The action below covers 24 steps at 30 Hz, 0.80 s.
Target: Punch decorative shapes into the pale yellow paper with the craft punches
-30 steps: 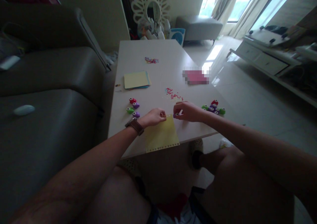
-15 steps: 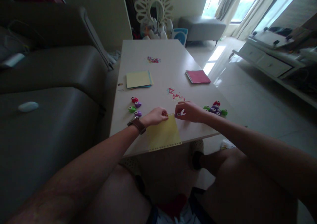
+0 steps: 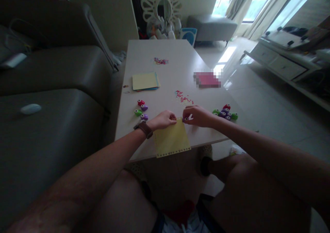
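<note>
A sheet of yellow paper (image 3: 172, 139) lies at the table's near edge, a row of small punched shapes along its lower edge, which hangs slightly over. My left hand (image 3: 165, 119), a brown-strapped watch at its wrist, is closed on the paper's far edge. My right hand (image 3: 196, 116) is closed around a small purple paper punch (image 3: 186, 118) at the sheet's upper right corner. Past both hands, red and pale paper bits (image 3: 183, 97) are scattered. Red, purple and green punches (image 3: 224, 113) cluster to the right, and several more punches (image 3: 141, 110) lie to the left.
On the white table (image 3: 170, 49) are a stack of coloured paper (image 3: 145, 81), a pink pad (image 3: 207, 79) partly pixelated, and another heap of paper bits (image 3: 161, 61). A dark sofa (image 3: 51, 68) flanks the left; a white cabinet (image 3: 278, 57) stands at right.
Both hands keep nearly the same place at the paper's far edge, the purple punch still in the right one. The whole view has shifted very slightly.
</note>
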Each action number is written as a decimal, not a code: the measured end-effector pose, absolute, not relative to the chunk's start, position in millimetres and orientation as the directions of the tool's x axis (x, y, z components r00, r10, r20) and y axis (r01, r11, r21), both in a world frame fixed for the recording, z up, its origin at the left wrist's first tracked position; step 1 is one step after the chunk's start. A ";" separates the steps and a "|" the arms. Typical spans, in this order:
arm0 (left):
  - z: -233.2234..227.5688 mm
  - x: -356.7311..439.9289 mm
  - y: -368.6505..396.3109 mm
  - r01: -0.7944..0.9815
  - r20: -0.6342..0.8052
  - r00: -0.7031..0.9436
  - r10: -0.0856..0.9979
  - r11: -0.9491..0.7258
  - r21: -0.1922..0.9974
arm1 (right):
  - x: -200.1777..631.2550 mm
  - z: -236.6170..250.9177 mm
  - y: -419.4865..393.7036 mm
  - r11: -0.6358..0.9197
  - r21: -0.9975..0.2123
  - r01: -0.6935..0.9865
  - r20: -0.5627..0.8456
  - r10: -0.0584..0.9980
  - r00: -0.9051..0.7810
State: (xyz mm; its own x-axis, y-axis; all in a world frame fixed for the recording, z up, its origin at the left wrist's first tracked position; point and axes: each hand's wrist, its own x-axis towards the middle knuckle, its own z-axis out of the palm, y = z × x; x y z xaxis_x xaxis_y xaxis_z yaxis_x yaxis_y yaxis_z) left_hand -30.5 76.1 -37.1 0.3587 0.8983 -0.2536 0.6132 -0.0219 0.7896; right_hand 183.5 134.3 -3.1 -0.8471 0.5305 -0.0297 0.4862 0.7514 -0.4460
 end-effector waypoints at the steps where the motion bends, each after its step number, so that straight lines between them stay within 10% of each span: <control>1: -37.3 -30.5 76.4 0.612 -0.247 0.363 0.898 -0.030 0.790 | 183.3 -3.6 133.9 0.750 -0.448 0.486 -0.033 0.530 -0.847; 18: -36.6 -20.4 69.2 0.774 -0.100 0.272 0.957 -0.156 0.614 | 175.9 -7.6 126.0 0.737 -0.498 0.458 -0.129 0.459 -0.879; 24: -41.7 -20.6 66.4 0.777 -0.180 0.359 0.916 -0.186 0.602 | 178.5 -11.2 134.0 0.639 -0.510 0.576 -0.160 0.587 -0.794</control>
